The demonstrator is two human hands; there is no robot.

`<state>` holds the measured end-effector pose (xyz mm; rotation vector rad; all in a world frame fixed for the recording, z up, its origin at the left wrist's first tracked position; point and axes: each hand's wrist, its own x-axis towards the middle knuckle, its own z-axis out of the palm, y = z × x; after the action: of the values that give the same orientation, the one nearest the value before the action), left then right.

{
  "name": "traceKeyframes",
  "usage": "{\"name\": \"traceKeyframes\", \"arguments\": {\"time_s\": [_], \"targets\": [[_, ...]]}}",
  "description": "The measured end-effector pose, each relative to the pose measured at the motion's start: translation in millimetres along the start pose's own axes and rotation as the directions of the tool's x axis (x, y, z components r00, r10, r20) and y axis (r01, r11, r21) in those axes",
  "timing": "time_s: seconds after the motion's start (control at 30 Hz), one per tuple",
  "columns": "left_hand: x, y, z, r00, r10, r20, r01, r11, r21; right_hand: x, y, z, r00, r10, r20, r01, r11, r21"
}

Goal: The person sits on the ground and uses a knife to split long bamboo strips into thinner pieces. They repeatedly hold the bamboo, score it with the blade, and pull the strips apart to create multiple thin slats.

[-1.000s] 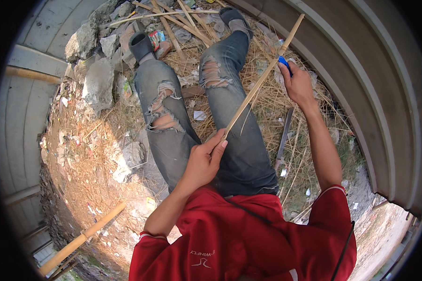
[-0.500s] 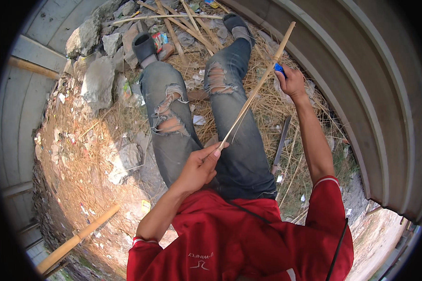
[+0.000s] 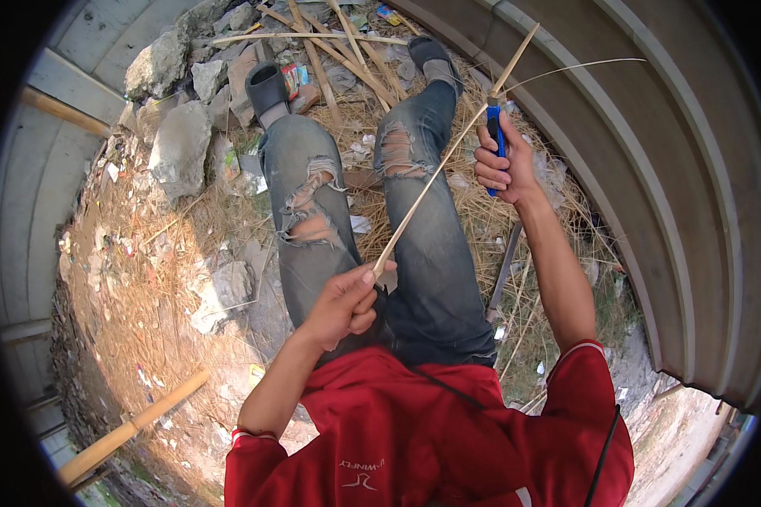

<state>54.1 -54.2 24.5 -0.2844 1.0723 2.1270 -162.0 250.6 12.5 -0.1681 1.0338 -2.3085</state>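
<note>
Your left hand (image 3: pixel 344 304) pinched the near end of a thin bamboo strip (image 3: pixel 435 173), thumb and curled fingers pressed together on it just above your lap. The strip ran up and away across your right thigh to your right hand (image 3: pixel 503 162), whose fingers were wrapped tight around a blue-handled knife (image 3: pixel 494 139) set against the strip; its blade was too small to make out. Past that hand the strip went on toward the curved metal wall (image 3: pixel 651 169), with a fine sliver curling off to the right. You sat in torn jeans (image 3: pixel 313 211), legs stretched over straw and loose bamboo sticks (image 3: pixel 330 51), rubble (image 3: pixel 177 144) on your left.
</note>
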Motion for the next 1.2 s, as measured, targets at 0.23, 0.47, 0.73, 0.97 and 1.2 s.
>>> {"name": "traceKeyframes", "arguments": {"time_s": [0.23, 0.47, 0.73, 0.97, 1.2], "targets": [[3.2, -7.5, 3.3, 0.995, 0.049, -0.086, -0.037, 0.990, 0.133, -43.2, -38.9, -29.4, 0.969, -0.055, -0.240, -0.239, 0.022, -0.971], [5.7, -2.8, 8.0, 0.998, 0.006, -0.065, 0.005, 0.986, 0.165, -33.8, -49.9, -2.1, 0.621, -0.705, 0.343, 0.203, -0.279, -0.939], [0.4, -0.1, 10.3, 0.997, -0.007, -0.083, 0.026, 0.972, 0.236, -18.7, -52.1, -36.9, 0.823, -0.522, 0.225, 0.196, -0.111, -0.974], [-1.2, -1.0, 8.8, 0.996, -0.019, -0.086, 0.040, 0.969, 0.244, -13.1, -40.6, -47.5, 0.811, -0.489, -0.322, 0.325, 0.833, -0.448], [-2.2, -0.3, 8.0, 0.996, -0.067, -0.064, 0.077, 0.982, 0.172, -32.0, -72.1, -57.0, 0.548, -0.564, -0.618, 0.295, 0.822, -0.488]]}}
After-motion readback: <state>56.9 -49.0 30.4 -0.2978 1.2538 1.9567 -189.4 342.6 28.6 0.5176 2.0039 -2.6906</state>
